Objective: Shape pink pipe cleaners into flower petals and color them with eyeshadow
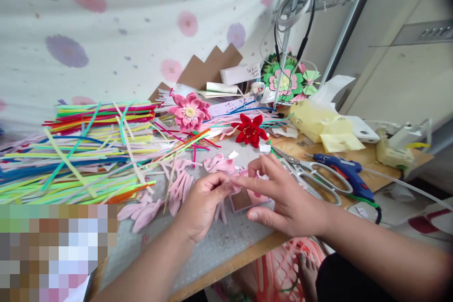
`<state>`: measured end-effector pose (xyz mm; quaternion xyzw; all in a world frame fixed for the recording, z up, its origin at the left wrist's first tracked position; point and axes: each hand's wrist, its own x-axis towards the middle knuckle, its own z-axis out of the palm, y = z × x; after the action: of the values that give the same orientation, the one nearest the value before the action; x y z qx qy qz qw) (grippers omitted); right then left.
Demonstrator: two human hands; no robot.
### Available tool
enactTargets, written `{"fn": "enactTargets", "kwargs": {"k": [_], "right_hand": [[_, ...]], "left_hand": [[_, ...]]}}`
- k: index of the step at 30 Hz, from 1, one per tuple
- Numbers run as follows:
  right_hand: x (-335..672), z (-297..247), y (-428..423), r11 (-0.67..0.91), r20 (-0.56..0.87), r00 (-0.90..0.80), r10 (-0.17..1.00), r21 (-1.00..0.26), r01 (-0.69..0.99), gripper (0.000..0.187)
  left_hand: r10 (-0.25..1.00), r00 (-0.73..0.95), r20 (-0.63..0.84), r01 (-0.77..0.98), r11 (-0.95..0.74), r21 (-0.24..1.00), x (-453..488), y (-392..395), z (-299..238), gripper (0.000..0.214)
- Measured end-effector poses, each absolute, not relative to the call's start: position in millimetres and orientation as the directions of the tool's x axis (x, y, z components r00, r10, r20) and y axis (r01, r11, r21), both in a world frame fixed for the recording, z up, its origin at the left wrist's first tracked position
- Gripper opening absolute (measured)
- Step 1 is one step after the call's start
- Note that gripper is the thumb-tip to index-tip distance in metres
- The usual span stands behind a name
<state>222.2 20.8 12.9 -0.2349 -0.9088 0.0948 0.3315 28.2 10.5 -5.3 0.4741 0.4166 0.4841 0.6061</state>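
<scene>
My left hand [208,200] is closed, its thumb and forefinger pinched together above the grey mat [212,250]. What sits in that pinch is too small or hidden to make out. My right hand [283,193] has its fingers apart, thumb held away, and a fingertip reaches to the left fingertips. Under the hands lie pale pink fuzzy strips [221,212] and a pink-edged card or box [241,199], partly covered. Left of them are pink pipe-cleaner petals [180,191], with more petals [143,212] nearer me. Another pink petal cluster [220,164] lies just behind the hands.
Bundles of coloured pipe cleaners [81,155] cover the left side. A pink flower [190,112] and a red flower [250,130] lie behind. Scissors [318,174] and a blue glue gun [345,172] are at right, near a yellow tissue pack [314,120]. A metal rack [290,33] rises behind.
</scene>
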Motion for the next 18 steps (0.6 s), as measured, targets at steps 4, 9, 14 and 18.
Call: {"fn": "enactTargets", "kwargs": {"k": [4, 9, 14, 18], "right_hand": [[222, 15, 20, 0.880, 0.565, -0.675, 0.475, -0.290, 0.376, 0.044], [221, 17, 19, 0.875, 0.552, -0.681, 0.482, -0.262, 0.407, 0.049], [234, 5, 35, 0.891, 0.571, -0.691, 0.444, -0.201, 0.406, 0.040], [249, -12, 58, 0.823, 0.389, -0.729, 0.563, -0.191, 0.535, 0.036]], "left_hand": [[0.984, 0.172, -0.047, -0.203, 0.082, 0.976, 28, 10, -5, 0.016], [0.983, 0.162, -0.090, -0.219, 0.124, 0.968, 30, 10, -4, 0.015], [0.968, 0.168, -0.187, -0.393, 0.240, 0.888, 29, 13, -6, 0.016], [0.952, 0.133, -0.275, -0.459, 0.305, 0.835, 26, 16, -9, 0.018]]}}
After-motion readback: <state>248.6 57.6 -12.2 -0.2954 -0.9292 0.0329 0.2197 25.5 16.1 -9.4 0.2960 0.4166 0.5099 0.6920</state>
